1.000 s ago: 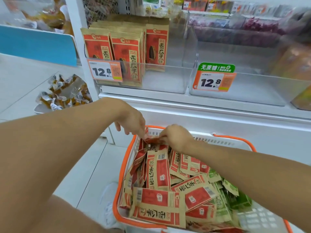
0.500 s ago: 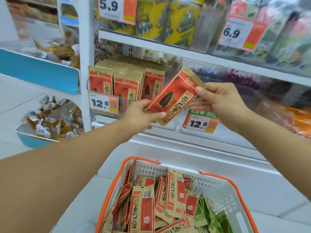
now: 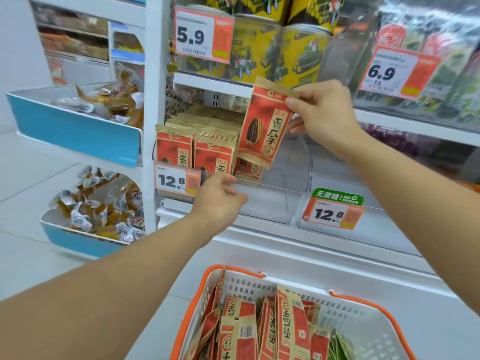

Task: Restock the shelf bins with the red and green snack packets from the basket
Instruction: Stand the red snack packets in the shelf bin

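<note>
A shop aisle: white shelves [image 3: 285, 240] carry clear bins of packaged snacks, with price tags [image 3: 178, 181] just below the raised packet and a shopping basket [image 3: 345, 315] further beneath.

A single head-worn wide-angle view looks forward and slightly down, close to a store shelf. Both forearms reach in from the bottom edge. Beyond the fingertips of the right hand [image 3: 322, 113] stand the shelf bins [image 3: 272, 196]; below the fingers of the left hand [image 3: 218, 198], the basket [image 3: 345, 310] crosses the bottom edge. No second view overlaps it.
</note>
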`<state>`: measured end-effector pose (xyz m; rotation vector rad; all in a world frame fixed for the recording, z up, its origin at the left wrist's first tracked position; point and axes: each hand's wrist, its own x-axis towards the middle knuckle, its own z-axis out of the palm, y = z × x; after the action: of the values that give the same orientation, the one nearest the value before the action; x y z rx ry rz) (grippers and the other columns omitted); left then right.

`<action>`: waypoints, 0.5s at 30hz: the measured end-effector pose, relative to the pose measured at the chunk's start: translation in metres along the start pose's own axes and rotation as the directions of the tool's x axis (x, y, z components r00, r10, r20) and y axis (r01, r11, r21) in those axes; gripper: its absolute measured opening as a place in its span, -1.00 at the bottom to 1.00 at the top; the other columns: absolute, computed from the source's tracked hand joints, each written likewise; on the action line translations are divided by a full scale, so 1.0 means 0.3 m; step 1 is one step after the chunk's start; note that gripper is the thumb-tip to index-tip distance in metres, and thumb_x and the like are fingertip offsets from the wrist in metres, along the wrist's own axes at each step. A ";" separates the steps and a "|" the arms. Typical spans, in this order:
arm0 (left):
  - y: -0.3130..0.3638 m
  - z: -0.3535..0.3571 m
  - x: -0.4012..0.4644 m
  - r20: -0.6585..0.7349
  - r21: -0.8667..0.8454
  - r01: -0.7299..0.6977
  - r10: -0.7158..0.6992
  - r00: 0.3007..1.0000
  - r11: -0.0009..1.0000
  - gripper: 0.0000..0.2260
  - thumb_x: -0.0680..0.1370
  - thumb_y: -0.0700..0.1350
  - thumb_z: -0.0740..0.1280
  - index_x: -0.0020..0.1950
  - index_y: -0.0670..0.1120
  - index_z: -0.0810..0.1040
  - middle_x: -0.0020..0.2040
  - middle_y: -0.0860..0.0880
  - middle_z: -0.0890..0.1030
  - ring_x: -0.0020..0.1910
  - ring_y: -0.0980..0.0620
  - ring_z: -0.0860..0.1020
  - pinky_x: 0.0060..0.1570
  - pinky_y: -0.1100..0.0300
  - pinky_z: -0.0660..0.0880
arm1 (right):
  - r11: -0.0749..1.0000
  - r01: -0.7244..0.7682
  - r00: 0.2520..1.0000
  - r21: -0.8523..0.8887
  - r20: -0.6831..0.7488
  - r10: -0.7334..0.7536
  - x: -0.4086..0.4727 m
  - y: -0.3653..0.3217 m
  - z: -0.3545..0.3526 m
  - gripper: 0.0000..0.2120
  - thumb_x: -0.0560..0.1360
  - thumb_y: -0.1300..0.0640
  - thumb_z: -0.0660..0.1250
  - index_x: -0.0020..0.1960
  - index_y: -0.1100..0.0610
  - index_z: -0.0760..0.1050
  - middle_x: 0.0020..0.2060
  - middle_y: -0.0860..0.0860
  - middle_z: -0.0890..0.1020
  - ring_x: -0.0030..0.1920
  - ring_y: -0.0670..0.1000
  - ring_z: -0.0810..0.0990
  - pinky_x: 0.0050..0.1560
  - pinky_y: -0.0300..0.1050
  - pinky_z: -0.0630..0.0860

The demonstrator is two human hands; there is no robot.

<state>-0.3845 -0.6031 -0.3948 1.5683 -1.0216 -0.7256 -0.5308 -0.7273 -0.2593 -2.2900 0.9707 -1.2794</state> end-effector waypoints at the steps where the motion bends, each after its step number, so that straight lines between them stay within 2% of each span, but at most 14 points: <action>1: 0.000 -0.004 0.002 0.000 0.005 -0.002 0.002 1.000 1.000 -0.72 0.52 -0.13 0.45 0.21 -0.03 0.51 0.02 -0.03 0.57 -0.06 -0.03 0.57 0.07 0.04 0.55 | 0.992 0.102 0.995 -0.078 -0.003 -0.103 0.003 -0.010 0.002 -0.83 0.57 0.17 0.34 -0.08 0.22 0.67 -0.23 0.14 0.71 -0.30 0.07 0.71 -0.25 0.02 0.66; 3: 0.000 -0.014 0.003 -0.013 0.020 -0.012 0.013 1.000 1.000 -0.72 0.52 -0.14 0.44 0.21 -0.04 0.51 0.04 -0.04 0.58 -0.05 0.01 0.56 0.01 0.14 0.51 | 0.940 0.217 0.976 -0.262 0.068 -0.206 0.003 -0.004 0.028 -0.84 0.52 0.15 0.36 -0.10 0.21 0.68 -0.27 0.11 0.70 -0.24 0.12 0.68 -0.13 0.13 0.61; 4: -0.001 -0.017 0.002 -0.019 0.032 -0.020 0.020 1.000 0.999 -0.72 0.53 -0.14 0.44 0.21 -0.04 0.51 0.04 -0.05 0.58 -0.05 0.03 0.54 -0.03 0.19 0.48 | 0.915 0.220 0.974 -0.338 0.119 -0.190 0.000 0.015 0.050 -0.85 0.50 0.16 0.37 -0.11 0.21 0.69 -0.27 0.11 0.70 -0.21 0.14 0.67 -0.09 0.10 0.59; 6: -0.007 -0.023 -0.002 -0.022 0.049 -0.029 0.030 0.999 0.998 -0.72 0.53 -0.15 0.43 0.22 -0.05 0.51 0.05 -0.06 0.57 -0.08 0.06 0.52 -0.15 0.27 0.44 | 0.899 0.153 0.978 -0.411 0.190 -0.080 -0.001 0.086 0.103 -0.88 0.49 0.20 0.40 -0.14 0.23 0.68 -0.26 0.12 0.70 -0.19 0.14 0.66 -0.05 0.06 0.58; 8: -0.013 -0.029 -0.005 -0.017 0.055 -0.032 0.032 0.999 0.998 -0.73 0.53 -0.15 0.44 0.21 -0.04 0.51 0.05 -0.06 0.57 -0.11 0.10 0.51 -0.20 0.32 0.42 | 0.909 0.017 0.977 -0.416 0.198 0.072 0.003 0.174 0.154 -0.85 0.49 0.20 0.41 -0.22 0.24 0.66 -0.27 0.14 0.70 -0.20 0.14 0.67 -0.04 0.11 0.61; 12: -0.018 -0.034 -0.006 -0.006 0.072 -0.021 0.021 1.000 0.997 -0.72 0.53 -0.14 0.44 0.20 -0.05 0.50 0.03 -0.05 0.57 -0.08 0.07 0.53 -0.16 0.25 0.40 | 0.906 -0.388 0.905 -0.168 0.116 0.409 0.054 0.274 0.217 -0.76 0.54 0.17 0.43 -0.29 0.19 0.56 -0.18 0.20 0.71 -0.16 0.19 0.72 -0.03 0.18 0.66; 15: -0.022 -0.035 -0.002 -0.005 0.082 0.003 -0.003 1.000 0.997 -0.72 0.53 -0.12 0.45 0.19 -0.05 0.50 0.02 -0.04 0.58 -0.06 0.04 0.54 -0.11 0.21 0.40 | 0.831 -0.555 0.822 0.009 0.161 0.547 0.090 0.257 0.243 -0.82 0.59 0.16 0.38 -0.15 0.23 0.55 -0.11 0.21 0.71 -0.15 0.20 0.73 -0.03 0.15 0.67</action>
<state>-0.3741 -0.5976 -0.3988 1.6416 -1.0573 -0.6896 -0.4903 -0.8032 -0.3269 -1.8203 1.3871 -0.8543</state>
